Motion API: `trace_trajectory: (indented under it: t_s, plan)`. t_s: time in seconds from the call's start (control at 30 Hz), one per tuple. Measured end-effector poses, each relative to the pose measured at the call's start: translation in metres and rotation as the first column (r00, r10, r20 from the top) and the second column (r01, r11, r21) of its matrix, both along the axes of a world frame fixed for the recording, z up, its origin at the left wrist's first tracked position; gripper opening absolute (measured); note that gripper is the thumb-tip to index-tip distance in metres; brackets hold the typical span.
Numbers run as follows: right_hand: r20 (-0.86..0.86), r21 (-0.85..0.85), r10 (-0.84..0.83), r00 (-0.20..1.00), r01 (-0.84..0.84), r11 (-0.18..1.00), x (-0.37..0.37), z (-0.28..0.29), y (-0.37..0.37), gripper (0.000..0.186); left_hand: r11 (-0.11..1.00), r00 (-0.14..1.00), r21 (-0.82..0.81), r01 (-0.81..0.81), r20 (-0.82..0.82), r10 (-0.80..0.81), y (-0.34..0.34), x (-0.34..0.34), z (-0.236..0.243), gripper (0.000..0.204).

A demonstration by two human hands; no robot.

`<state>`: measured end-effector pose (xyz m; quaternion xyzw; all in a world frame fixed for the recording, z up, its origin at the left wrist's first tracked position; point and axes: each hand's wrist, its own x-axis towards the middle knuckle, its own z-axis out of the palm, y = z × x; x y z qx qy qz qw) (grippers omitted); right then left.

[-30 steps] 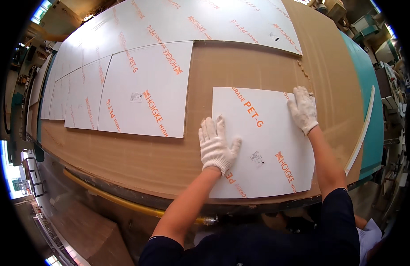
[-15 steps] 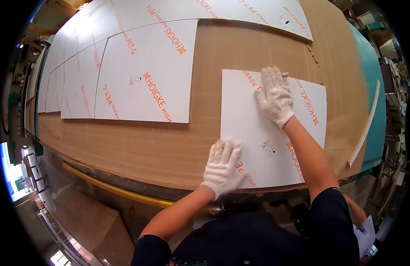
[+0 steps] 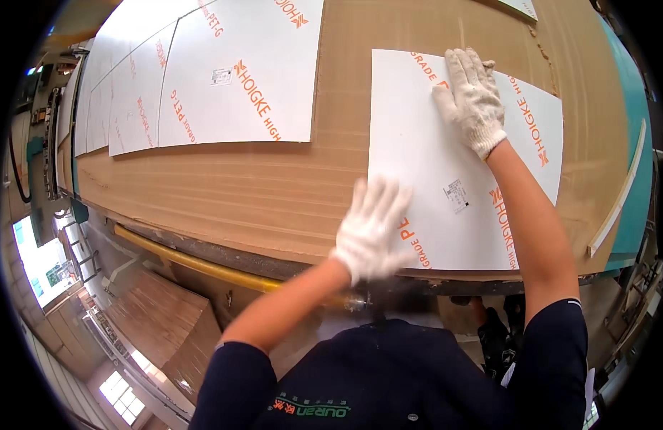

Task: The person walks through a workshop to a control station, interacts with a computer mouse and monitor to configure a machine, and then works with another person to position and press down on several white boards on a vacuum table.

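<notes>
A white panel (image 3: pixel 417 158) with orange print and a small label lies flat on the brown sheet, close to the table's near edge. My right hand (image 3: pixel 473 104), in a white knitted glove, rests flat on the panel's upper part with its fingers stretched toward the far edge. Over the panel's left edge, near its lower corner, is my left hand (image 3: pixel 371 229), gloved the same way. Its fingers are spread and it is blurred by motion; whether it touches the panel I cannot tell. Neither hand grips anything.
More white printed panels (image 3: pixel 238 100) lie to the left on the brown sheet (image 3: pixel 274 193). A thin pale strip (image 3: pixel 618 190) lies at the right, by a teal surface (image 3: pixel 636 222). A yellow pipe (image 3: pixel 195 258) runs below the near edge. A brown box-like stack (image 3: pixel 159 315) stands lower left.
The whole view has shifted, so the panels appear higher in it. My left hand has moved slightly farther along the panel's left edge and is now blurred. My right hand stays on the panel.
</notes>
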<state>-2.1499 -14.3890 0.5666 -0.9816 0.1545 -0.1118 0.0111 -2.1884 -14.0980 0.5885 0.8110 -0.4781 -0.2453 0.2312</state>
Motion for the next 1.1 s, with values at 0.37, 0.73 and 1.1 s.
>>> trace_trajectory:
  t_s: [0.37, 0.73, 1.1]
  plan:
    - [0.349, 0.512, 0.212, 0.913, -0.376, 0.772, -0.09, 0.041, 0.181, 0.066, 0.902, 0.987, -0.408, -0.14, 0.013, 0.159, -0.019, 0.042, 0.019, 0.06]
    - [0.255, 0.042, -0.549, 0.796, 0.558, 0.829, -0.302, 0.004, 0.007, 0.066, 0.992, 0.849, 0.01, 0.123, 0.517, -0.11, -0.094, 0.046, 0.003, 0.063]
    - [0.12, 0.349, -0.249, 0.961, 0.194, 0.917, -0.268, 0.017, 0.045, 0.072, 0.987, 0.824, 0.092, 0.135, 0.543, -0.163, -0.084, 0.051, 0.001, 0.068]
